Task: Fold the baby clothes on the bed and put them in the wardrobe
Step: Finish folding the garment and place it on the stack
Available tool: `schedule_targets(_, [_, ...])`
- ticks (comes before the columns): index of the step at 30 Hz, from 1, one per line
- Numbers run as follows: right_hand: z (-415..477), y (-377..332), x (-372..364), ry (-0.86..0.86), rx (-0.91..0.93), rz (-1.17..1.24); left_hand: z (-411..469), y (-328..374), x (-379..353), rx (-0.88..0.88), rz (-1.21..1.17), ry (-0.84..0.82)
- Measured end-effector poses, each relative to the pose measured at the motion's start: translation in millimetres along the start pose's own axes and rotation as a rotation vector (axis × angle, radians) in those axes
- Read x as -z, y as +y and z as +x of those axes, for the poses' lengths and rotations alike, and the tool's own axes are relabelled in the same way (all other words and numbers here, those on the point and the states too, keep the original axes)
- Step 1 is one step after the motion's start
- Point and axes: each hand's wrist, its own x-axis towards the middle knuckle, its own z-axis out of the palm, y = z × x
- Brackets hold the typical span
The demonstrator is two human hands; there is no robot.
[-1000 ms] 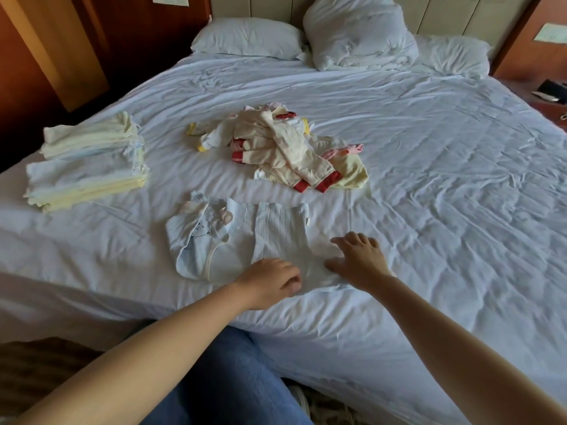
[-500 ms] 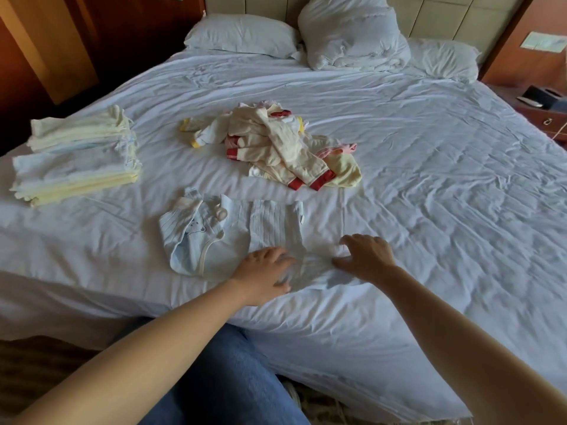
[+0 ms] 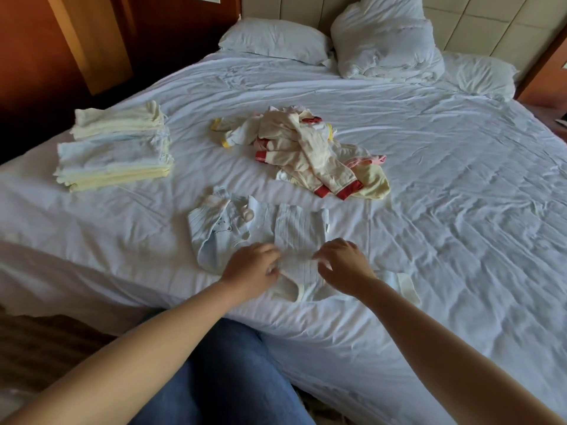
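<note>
1. At 10 o'clock from the picture's centre, a folded stack point(image 3: 116, 148) of pale yellow and pale blue baby clothes sits near the left edge of the mattress.
2. At 6 o'clock, a knee in blue jeans point(image 3: 230, 378) shows below the mattress edge.
3. The left hand point(image 3: 250, 271), just below centre at 7 o'clock, has its fingers curled and pinches a fold of cloth.
4. That cloth is a pale blue baby garment point(image 3: 294, 237) with fine stripes and a small bear print. It lies flat near the front edge and is bunched up between the two hands.
5. At 12 o'clock from the garment, and apart from it, lies an unfolded heap point(image 3: 306, 151) of cream clothes with red and yellow cuffs.
6. The right hand point(image 3: 343, 265), at 5 o'clock from centre, has bent fingers and grips the same bunched fold.
7. White pillows point(image 3: 383, 38) lean on the headboard at 12 to 1 o'clock.
8. The bed point(image 3: 460, 210) has a creased white sheet that stretches away to 3 o'clock.
</note>
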Motion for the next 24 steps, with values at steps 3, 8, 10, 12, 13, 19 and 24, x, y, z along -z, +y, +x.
schedule_targets(3, [22, -18, 9, 0.041, 0.029, 0.04, 3, -32, 10, 0.07, 0.139, 0.122])
schedule_targets(8, [70, -54, 18, -0.031, 0.13, 0.105, 11, -67, 13, 0.257, 0.216, 0.135])
schedule_targets(10, [96, -69, 22, -0.044, 0.149, 0.133, 13, -78, 12, 0.259, 0.181, 0.158])
schedule_targets(12, [123, -84, 24, -0.05, 0.166, 0.147, 14, -87, 12, 0.23, 0.112, 0.194])
schedule_targets(13, [136, -90, 24, -0.055, 0.172, 0.154, 15, -91, 12, 0.223, 0.076, 0.212])
schedule_targets(19, [212, -112, 12, -0.083, 0.205, 0.158, 12, -107, 4, 0.157, -0.069, 0.378])
schedule_targets(24, [254, -112, -13, -0.144, 0.155, 0.215, 12, -117, -7, 0.114, -0.098, 0.48])
